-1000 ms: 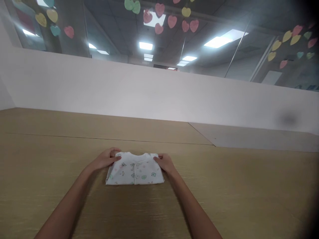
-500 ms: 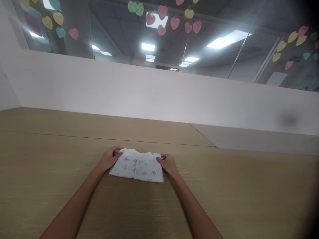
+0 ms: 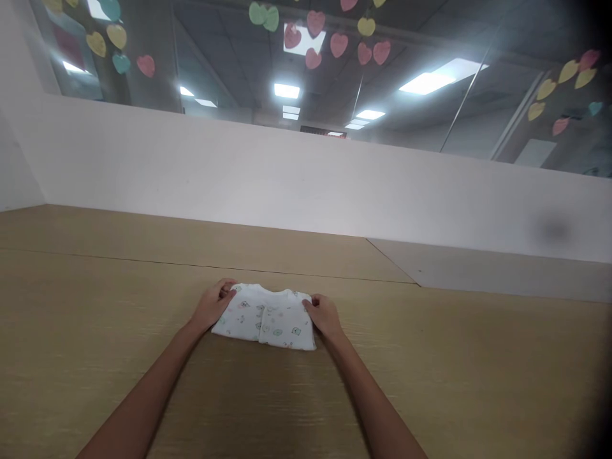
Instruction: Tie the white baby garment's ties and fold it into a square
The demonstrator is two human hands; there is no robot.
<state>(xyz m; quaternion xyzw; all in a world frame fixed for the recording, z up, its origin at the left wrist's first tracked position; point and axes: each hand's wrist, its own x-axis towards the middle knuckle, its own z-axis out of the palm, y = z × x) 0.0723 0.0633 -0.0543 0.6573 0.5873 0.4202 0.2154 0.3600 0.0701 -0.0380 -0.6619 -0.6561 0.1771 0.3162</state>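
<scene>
A small white baby shirt [image 3: 268, 319] with a scattered green and brown print lies folded on the wooden table. Its curved neckline faces away from me, and a seam or fold edge runs down its middle. My left hand [image 3: 214, 305] grips the upper left corner, thumb on top and fingers curled behind. At the upper right corner my right hand [image 3: 324, 315] pinches the cloth in the same way. The fingers under the cloth are partly hidden.
The wood-grain table [image 3: 454, 370] spreads around the shirt, crossed by a thin seam. A grey panel [image 3: 478, 271] joins it at the back right. Behind stands a low white wall [image 3: 287, 178] below glass with heart-shaped paper notes [image 3: 339, 45].
The view has shifted very slightly. Both hands keep their hold on the shirt's upper corners, and the shirt lies as before.
</scene>
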